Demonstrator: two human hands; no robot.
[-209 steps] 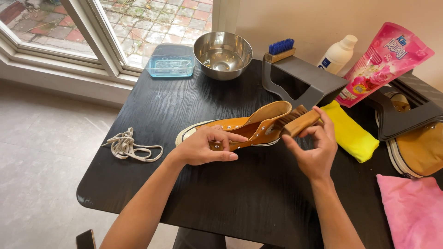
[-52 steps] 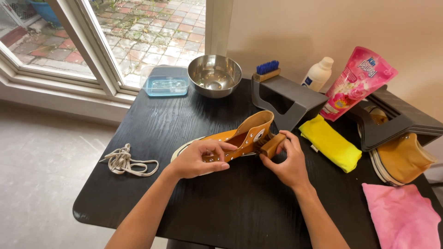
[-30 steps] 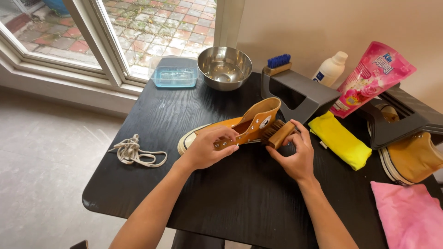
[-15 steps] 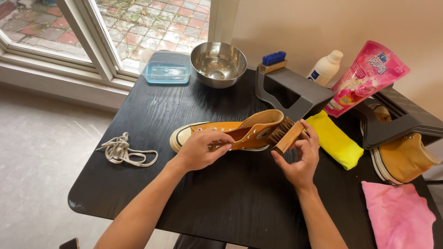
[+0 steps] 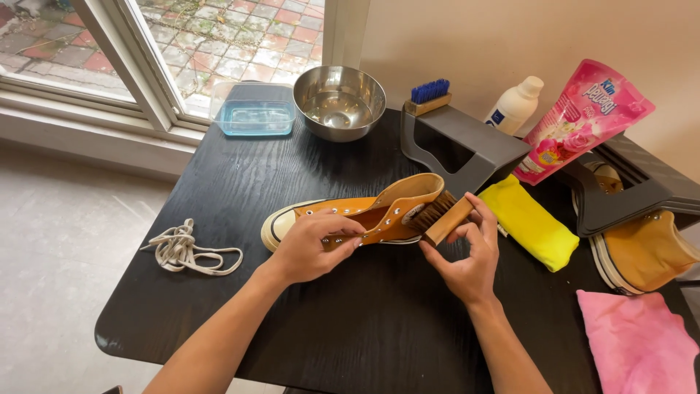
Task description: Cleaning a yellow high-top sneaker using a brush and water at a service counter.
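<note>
Right now your left hand (image 5: 310, 248) pins the tan shoe (image 5: 357, 215) on its side near the middle of the black table (image 5: 292, 168), fingers curled over the eyelet flap, thumb under it. The shoe's long axis runs left to right and slightly away from you: white toe cap toward the window side, high ankle collar rising toward the grey stand (image 5: 467, 146). That ankle end lies directly under your right hand (image 5: 467, 252), which is the nearer hand to it; your left sits at mid-shoe. Your right hand is closed around the wooden brush (image 5: 441, 215), fingertips along its far edge and thumb on the near edge, bristles turned left and pressed against the outer side of the ankle. The brush's length lies across the collar at an angle, not along the shoe. Your right wrist is bent back, forearm coming up from the lower edge; your left forearm comes in from the lower left. Beside your right hand lies the yellow cloth (image 5: 529, 226), close to the brush but not touching it, and the laces (image 5: 182, 248) lie well apart at the left edge.
</note>
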